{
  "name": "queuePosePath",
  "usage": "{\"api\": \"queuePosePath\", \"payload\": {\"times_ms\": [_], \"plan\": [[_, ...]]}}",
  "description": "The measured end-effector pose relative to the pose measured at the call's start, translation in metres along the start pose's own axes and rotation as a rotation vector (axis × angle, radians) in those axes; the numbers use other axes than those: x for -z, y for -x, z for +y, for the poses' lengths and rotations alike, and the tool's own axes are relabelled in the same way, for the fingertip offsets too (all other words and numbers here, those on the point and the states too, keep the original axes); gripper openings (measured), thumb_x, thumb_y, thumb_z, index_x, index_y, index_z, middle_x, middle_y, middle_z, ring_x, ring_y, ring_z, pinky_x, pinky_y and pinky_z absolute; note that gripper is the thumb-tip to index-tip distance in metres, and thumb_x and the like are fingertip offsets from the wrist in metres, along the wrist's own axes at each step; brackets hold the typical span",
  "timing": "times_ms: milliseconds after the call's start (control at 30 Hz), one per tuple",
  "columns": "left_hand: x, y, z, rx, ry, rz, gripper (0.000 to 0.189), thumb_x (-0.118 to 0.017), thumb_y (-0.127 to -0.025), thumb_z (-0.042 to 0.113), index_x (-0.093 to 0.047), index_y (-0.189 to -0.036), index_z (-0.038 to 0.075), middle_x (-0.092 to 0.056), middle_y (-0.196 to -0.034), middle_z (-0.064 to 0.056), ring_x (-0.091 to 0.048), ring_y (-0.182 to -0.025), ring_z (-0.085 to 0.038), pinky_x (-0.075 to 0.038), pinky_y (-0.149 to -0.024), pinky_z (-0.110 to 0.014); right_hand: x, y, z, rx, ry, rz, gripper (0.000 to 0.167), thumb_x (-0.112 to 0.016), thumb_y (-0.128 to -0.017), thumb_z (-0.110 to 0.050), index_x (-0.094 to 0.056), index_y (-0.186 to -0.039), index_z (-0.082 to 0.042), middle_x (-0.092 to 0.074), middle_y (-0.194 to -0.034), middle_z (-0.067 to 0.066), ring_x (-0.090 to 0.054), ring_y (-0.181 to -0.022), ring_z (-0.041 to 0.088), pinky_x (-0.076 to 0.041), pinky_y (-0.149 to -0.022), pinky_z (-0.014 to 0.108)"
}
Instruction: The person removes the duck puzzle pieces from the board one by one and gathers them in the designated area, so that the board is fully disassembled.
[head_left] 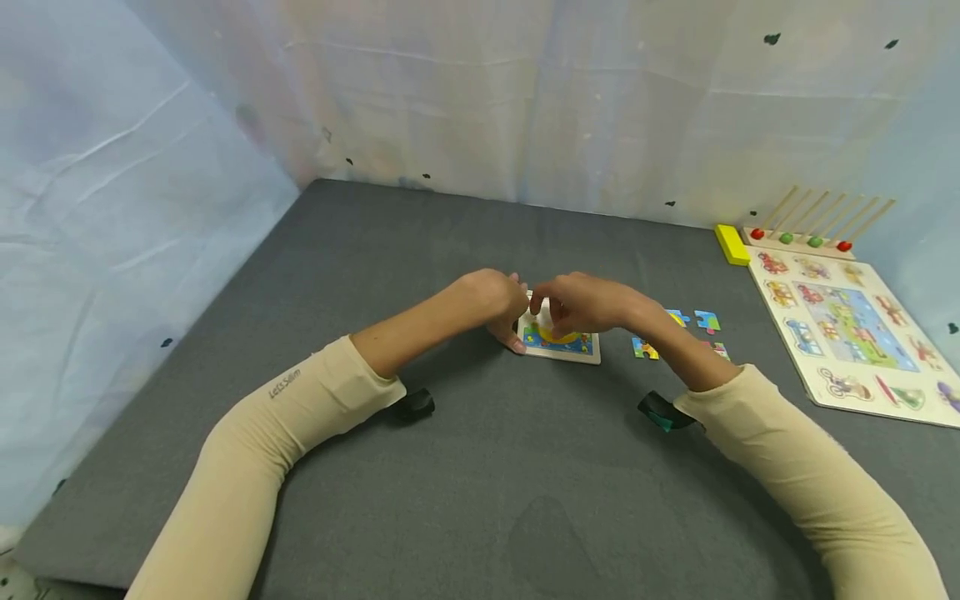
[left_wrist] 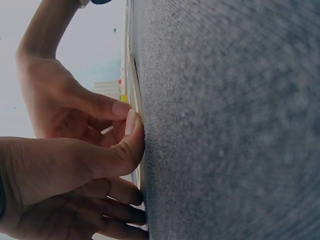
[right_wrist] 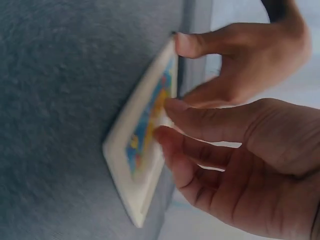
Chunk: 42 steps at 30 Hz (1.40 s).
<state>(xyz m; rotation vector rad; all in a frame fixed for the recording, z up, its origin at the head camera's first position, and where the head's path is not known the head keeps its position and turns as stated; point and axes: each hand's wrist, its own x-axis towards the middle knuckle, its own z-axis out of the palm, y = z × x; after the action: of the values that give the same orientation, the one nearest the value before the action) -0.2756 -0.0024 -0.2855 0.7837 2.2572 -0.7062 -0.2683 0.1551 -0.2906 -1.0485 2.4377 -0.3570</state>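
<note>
A small wooden puzzle tray [head_left: 592,359] lies flat on the table with a blue and yellow picture partly filling it. My left hand [head_left: 504,310] holds the tray's left side, its thumb at the near corner and its other fingers towards the far edge. Over the tray is my right hand [head_left: 588,302], fingers bent downwards. In the right wrist view its thumb [right_wrist: 200,120] and fingertips touch or hover close above the yellow part of the picture, apart from each other. I see no piece between them. The right hand hides part of the picture.
Several loose jigsaw pieces [head_left: 707,321] lie right of the tray, partly behind the right forearm. Farther right is a large picture puzzle board [head_left: 798,367]. A yellow block [head_left: 731,245] and a wooden peg stand [head_left: 798,242] with coloured beads stand at the back right.
</note>
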Motion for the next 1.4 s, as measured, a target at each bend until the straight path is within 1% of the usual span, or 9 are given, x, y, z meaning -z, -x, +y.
{"api": "queuePosePath", "payload": {"times_ms": [200,267,433,733,800,900,1033,1167,1400], "plan": [[0.0,0.001,0.001,-0.001,-0.015,0.007,0.102,-0.045,-0.1,0.072,-0.011,-0.167,0.003,-0.001,-0.178,-0.012,-0.002,-0.166,-0.029,-0.012,-0.136,-0.042,-0.005,-0.009,-0.001,0.008,-0.023,0.026,0.018,-0.076,-0.091,0.003,-0.07,-0.108,0.003,-0.074,-0.089,0.014,-0.07,-0.075,0.02,-0.059,-0.075,0.036],[0.0,0.001,0.001,-0.002,-0.021,0.017,0.103,-0.045,-0.1,0.072,-0.011,-0.167,0.002,-0.002,-0.178,-0.012,-0.003,-0.166,-0.029,-0.013,-0.136,-0.041,-0.006,-0.011,0.0,0.012,-0.036,0.031,0.014,-0.072,-0.092,0.009,-0.07,-0.105,0.004,-0.074,-0.087,0.015,-0.07,-0.075,0.021,-0.06,-0.075,0.036],[0.0,0.001,0.002,-0.002,-0.025,0.024,0.104,-0.044,-0.1,0.072,-0.007,-0.167,0.001,-0.003,-0.178,-0.013,-0.004,-0.166,-0.028,-0.014,-0.136,-0.04,-0.009,-0.013,0.003,0.027,-0.022,0.018,0.017,-0.06,-0.093,0.017,-0.068,-0.102,0.005,-0.073,-0.08,0.014,-0.068,-0.072,0.019,-0.06,-0.075,0.035],[-0.001,-0.001,0.0,-0.009,-0.02,0.019,0.106,-0.045,-0.1,0.072,-0.007,-0.167,-0.001,-0.004,-0.177,-0.014,-0.004,-0.166,-0.029,-0.012,-0.136,-0.041,-0.008,-0.014,0.003,0.033,-0.01,0.009,0.019,-0.057,-0.095,0.017,-0.064,-0.096,0.0,-0.069,-0.08,0.012,-0.063,-0.067,0.016,-0.054,-0.068,0.032],[-0.001,-0.001,0.0,-0.01,-0.016,0.009,0.106,-0.045,-0.1,0.072,-0.006,-0.167,-0.001,-0.002,-0.177,-0.014,-0.003,-0.166,-0.03,-0.011,-0.136,-0.041,-0.008,-0.013,0.003,0.03,-0.013,0.009,0.017,-0.057,-0.096,0.015,-0.063,-0.096,-0.001,-0.068,-0.082,0.012,-0.063,-0.069,0.016,-0.054,-0.069,0.032],[-0.001,-0.002,0.0,-0.014,-0.008,-0.003,0.103,-0.046,-0.1,0.071,-0.01,-0.167,0.002,-0.001,-0.177,-0.013,-0.001,-0.166,-0.03,-0.011,-0.136,-0.042,-0.007,-0.011,0.001,0.016,-0.017,0.016,0.011,-0.066,-0.096,0.008,-0.063,-0.098,-0.001,-0.068,-0.087,0.012,-0.064,-0.074,0.017,-0.056,-0.073,0.033],[-0.001,-0.002,0.0,-0.009,0.006,-0.011,0.099,-0.046,-0.1,0.071,-0.015,-0.168,0.005,0.0,-0.177,-0.012,0.0,-0.166,-0.029,-0.011,-0.136,-0.042,-0.004,-0.008,0.001,0.028,-0.035,0.036,0.017,-0.078,-0.091,0.001,-0.064,-0.1,0.0,-0.07,-0.093,0.014,-0.067,-0.081,0.02,-0.058,-0.077,0.037],[-0.001,-0.001,0.0,-0.008,0.009,0.0,0.099,-0.046,-0.1,0.071,-0.016,-0.167,0.004,-0.003,-0.177,-0.013,-0.003,-0.166,-0.03,-0.012,-0.136,-0.042,-0.002,-0.007,0.002,0.059,-0.069,0.065,0.015,-0.079,-0.091,-0.001,-0.065,-0.098,0.001,-0.072,-0.093,0.015,-0.07,-0.082,0.023,-0.059,-0.077,0.039],[-0.003,0.0,-0.001,-0.011,0.007,0.035,0.101,-0.047,-0.1,0.071,-0.016,-0.167,0.002,-0.007,-0.177,-0.015,-0.007,-0.166,-0.03,-0.016,-0.136,-0.042,0.0,0.0,0.003,0.096,-0.142,0.111,0.013,-0.075,-0.094,0.0,-0.063,-0.093,-0.002,-0.069,-0.086,0.011,-0.066,-0.078,0.019,-0.055,-0.074,0.034]]}}
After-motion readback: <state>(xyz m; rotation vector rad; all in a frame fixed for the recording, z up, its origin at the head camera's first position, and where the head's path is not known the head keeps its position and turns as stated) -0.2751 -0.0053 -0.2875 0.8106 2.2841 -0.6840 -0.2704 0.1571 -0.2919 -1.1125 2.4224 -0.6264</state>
